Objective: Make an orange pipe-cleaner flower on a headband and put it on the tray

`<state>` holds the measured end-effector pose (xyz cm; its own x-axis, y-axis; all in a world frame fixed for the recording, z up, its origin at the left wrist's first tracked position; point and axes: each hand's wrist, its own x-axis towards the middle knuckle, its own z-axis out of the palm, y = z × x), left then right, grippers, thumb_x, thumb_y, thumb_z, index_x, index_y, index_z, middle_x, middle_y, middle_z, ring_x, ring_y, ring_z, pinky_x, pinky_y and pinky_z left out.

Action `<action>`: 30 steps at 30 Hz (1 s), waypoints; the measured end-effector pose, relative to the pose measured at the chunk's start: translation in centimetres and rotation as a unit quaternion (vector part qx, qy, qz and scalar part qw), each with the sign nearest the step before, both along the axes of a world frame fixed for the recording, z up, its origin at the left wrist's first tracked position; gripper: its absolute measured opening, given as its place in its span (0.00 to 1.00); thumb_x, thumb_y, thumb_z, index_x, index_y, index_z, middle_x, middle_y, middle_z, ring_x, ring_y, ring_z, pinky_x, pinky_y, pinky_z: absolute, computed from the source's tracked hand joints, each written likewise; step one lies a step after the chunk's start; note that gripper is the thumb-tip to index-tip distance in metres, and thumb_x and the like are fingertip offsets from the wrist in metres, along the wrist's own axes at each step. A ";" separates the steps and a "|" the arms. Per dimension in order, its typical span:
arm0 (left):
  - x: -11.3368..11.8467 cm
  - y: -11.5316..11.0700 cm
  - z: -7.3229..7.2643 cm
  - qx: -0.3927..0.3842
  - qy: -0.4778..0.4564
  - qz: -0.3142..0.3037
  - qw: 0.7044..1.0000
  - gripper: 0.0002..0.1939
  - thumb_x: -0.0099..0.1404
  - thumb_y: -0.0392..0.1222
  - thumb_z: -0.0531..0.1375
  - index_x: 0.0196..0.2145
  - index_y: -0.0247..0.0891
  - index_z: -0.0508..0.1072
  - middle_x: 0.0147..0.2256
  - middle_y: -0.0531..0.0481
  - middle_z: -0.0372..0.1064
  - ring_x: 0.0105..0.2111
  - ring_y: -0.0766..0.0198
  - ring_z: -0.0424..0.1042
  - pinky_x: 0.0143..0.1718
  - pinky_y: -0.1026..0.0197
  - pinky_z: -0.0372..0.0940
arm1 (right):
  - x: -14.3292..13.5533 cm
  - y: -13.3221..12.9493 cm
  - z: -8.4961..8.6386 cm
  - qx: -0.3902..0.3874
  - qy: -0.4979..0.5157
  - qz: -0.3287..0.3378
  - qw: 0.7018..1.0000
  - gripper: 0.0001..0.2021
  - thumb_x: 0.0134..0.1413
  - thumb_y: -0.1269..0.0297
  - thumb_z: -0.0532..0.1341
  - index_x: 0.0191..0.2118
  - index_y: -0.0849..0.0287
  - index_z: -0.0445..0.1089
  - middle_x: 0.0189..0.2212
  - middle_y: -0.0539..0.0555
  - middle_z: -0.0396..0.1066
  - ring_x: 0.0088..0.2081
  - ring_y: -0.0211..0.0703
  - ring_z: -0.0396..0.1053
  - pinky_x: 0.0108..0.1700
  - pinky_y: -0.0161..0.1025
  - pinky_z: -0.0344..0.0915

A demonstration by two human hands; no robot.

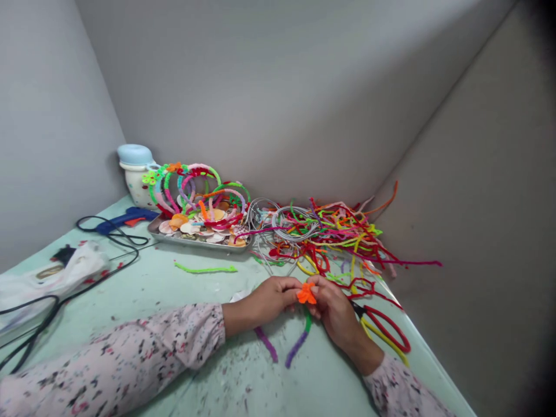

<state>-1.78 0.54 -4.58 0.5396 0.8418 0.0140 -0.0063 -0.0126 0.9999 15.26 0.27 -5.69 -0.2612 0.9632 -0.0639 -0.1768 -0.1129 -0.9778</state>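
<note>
An orange pipe-cleaner flower [306,293] is pinched between my two hands, above the table's front half. My left hand [273,299] has its fingertips closed at the flower's left side. The fingers of my right hand [333,308] close on its right side. Below the hands hang two fuzzy ends: a purple one [266,345] under my left hand and a purple-and-green one [297,346] under my right. Whether they join each other or the flower is hidden behind my fingers. Scissors with red and yellow handles [388,329] lie just right of my right hand.
A metal tray [200,245] holds shells and several fuzzy hoops. Loose pipe cleaners [343,226] and wire coils [295,225] pile beside it. A lidded cup [138,179], blue glue gun [124,220], black cable [56,307] and white plastic bag [82,263] are left.
</note>
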 end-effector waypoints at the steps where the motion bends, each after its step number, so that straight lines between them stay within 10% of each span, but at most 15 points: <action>1: 0.0 0.0 0.1 -0.011 -0.007 0.003 1.000 0.12 0.61 0.44 0.55 0.33 0.32 0.74 0.28 0.51 0.68 0.24 0.70 0.58 0.27 0.66 0.53 | 0.0 0.0 0.1 0.000 0.012 -0.007 1.000 0.06 0.50 0.62 0.57 0.31 0.59 0.66 0.17 0.46 0.61 0.18 0.32 0.56 0.18 0.29 0.50; 30: 0.2 -0.2 0.1 -0.008 0.058 0.038 0.998 0.11 0.59 0.45 0.56 0.29 0.33 0.70 0.20 0.57 0.59 0.21 0.71 0.54 0.23 0.67 0.49 | 0.2 -0.4 0.2 0.056 -0.048 -0.002 0.997 0.03 0.49 0.65 0.57 0.32 0.58 0.65 0.20 0.45 0.58 0.22 0.34 0.52 0.24 0.32 0.49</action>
<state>-1.58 0.38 -4.44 0.4717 0.8798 -0.0590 0.1104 0.0075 0.9939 15.42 -0.12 -5.50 -0.2555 0.9666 0.0205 -0.0827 -0.0007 -0.9966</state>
